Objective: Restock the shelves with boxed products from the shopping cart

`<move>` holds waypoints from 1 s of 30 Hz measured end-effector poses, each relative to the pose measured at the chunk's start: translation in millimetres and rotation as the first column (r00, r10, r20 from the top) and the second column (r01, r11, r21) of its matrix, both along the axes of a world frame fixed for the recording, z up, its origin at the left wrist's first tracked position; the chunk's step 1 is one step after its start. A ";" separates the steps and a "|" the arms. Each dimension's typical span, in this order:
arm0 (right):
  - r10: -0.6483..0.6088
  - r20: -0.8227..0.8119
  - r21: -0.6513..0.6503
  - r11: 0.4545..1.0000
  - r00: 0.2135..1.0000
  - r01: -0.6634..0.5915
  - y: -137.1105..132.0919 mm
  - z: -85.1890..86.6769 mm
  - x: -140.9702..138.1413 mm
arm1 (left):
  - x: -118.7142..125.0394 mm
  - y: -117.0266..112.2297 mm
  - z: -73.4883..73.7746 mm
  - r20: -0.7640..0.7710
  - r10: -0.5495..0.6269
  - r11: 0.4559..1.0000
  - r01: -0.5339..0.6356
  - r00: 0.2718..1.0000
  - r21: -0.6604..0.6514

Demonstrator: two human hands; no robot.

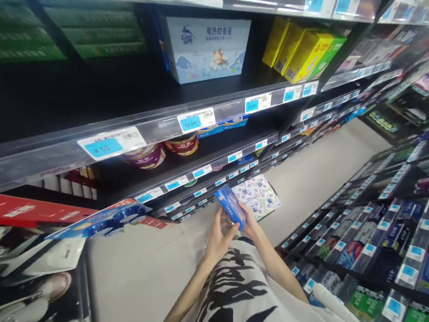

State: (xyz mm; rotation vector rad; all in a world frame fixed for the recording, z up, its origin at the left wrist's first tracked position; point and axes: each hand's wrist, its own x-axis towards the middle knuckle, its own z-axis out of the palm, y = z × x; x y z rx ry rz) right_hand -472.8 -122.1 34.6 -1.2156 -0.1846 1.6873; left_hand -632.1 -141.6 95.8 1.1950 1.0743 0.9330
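Between my two hands, in front of my body, is a blue box (229,204) with a paler window-like part on its side; its print is too small to read. My left hand (219,234) grips its near lower edge, the thumb lying on the front. On the far right side, my right hand (249,219) is closed round the box's end. Beyond the box, a stack of white packs with coloured print (259,193) sits low by the shelf foot.
Shelves at left carry a light blue carton (208,49), yellow boxes (299,50) and round tins (181,143). A clear price rail (156,134) runs along the edge. Toothpaste-like boxes (399,232) fill the right shelves. Packaged goods with a red strip (23,211) stand lower left. The pale aisle floor (324,161) runs between.
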 end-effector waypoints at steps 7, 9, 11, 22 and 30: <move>-0.048 -0.049 0.034 0.998 0.998 0.050 -0.2 15.1 20.3 | -16.6 12.2 -4.0 0.180 0.141 0.947 -0.079 0.974 -0.311; -0.086 -0.044 0.069 0.994 0.995 0.089 -5.9 18.3 29.4 | -18.0 15.5 -6.8 0.176 0.141 0.922 -0.064 0.974 -0.381; -0.128 -0.047 0.097 0.987 0.991 0.132 -12.4 21.1 37.3 | -13.8 16.3 -10.4 0.181 0.132 0.904 -0.044 0.975 -0.425; -0.134 -0.027 -0.023 0.991 0.991 0.133 -28.5 5.0 105.9 | 68.2 -19.8 -31.8 -0.194 0.023 0.999 -0.032 0.981 -0.043; -0.077 0.109 0.087 0.994 0.991 0.068 -54.8 -11.5 191.5 | 161.1 -42.5 -50.1 -0.866 -0.111 0.705 0.653 0.487 0.277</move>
